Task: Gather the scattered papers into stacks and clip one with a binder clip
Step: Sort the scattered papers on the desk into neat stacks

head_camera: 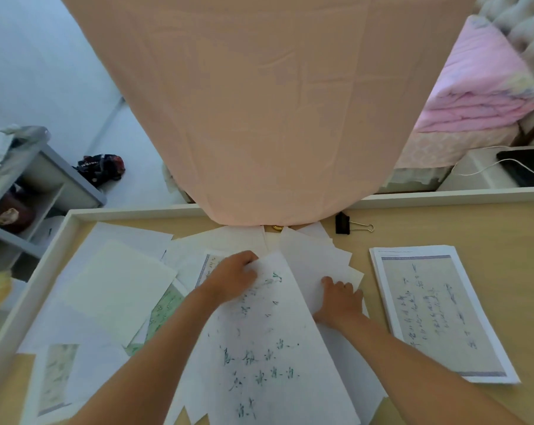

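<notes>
Rimmed desk (443, 197) holds scattered papers (115, 280) left of neat stack (437, 311).
Left hand (232, 279) curled, gripping top edge of handwritten sheet (265, 348).
Right hand (341, 297) flat, pressing papers.
Binder clip (343, 223) beyond stack, handles pointing right.

Loose white sheets (115, 289), some blank, some printed, overlap at odd angles across the left and middle of the desk (505, 240), a sheet of green handwriting (259, 348) uppermost. To their right, apart, a squared stack (437, 314) lies flat, a bordered handwritten page on top. A black binder clip (342, 223) with silver wire handles lies near the far edge, between them.
</notes>
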### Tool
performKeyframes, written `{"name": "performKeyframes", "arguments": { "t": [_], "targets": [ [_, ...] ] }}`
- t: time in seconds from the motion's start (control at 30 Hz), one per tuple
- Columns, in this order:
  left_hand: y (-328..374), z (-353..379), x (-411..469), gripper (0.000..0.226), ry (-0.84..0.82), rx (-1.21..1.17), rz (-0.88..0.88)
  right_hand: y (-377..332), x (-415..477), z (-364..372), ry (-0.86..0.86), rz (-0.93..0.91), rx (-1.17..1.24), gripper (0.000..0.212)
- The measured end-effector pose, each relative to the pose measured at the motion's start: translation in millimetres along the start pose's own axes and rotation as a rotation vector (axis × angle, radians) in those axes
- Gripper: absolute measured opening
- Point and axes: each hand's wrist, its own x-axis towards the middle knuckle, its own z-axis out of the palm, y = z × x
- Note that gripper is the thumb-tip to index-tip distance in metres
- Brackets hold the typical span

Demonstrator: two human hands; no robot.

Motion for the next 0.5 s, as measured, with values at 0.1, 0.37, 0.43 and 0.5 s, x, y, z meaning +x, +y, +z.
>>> {"name": "performKeyframes", "arguments": {
  "t": [0.1,0.37,0.43,0.5],
  "targets": [
    [-1,52,6,0.02,0.032,0.09,0.011,19,-1,3,0.011,0.04,0.101,0.086],
    [-11,122,9,0.07,0.131,0.288,-0.021,39,-2,-1,-0.043,0.131,0.499,0.063],
    [-26,128,1,0.095,0.099,0.333,-0.15,44,-5,-5,-0.058,0.103,0.525,0.07],
    [-43,132,-10,0.114,0.015,0.365,-0.262,46,-11,-3,-0.084,0.065,0.449,0.077]
  ]
}}
